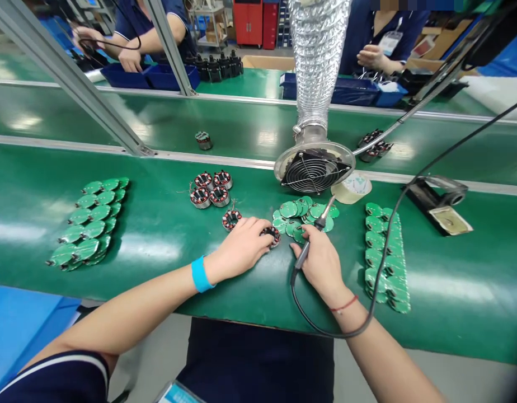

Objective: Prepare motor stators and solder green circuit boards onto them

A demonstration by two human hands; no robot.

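My left hand point(245, 243) reaches over the green bench, its fingers around a motor stator point(273, 236) with red and black parts. Just beyond that hand sits another stator point(230, 220). Between my right thumb and fingers lies the handle of a soldering iron point(301, 258), its tip pointing up and away; my right hand point(323, 260) is beside a loose pile of round green circuit boards point(288, 210). Several more stators point(200, 196) stand grouped behind my left hand. Part of the stator in my left hand is hidden by the fingers.
Panels of green boards lie at left point(94, 228) and right point(374, 240). A fan extractor point(312, 170) hangs over the bench, with a tape roll point(353, 187) beside it. The soldering stand point(438, 196) is at right; the iron's cable crosses my right forearm. Two people work beyond the rail.
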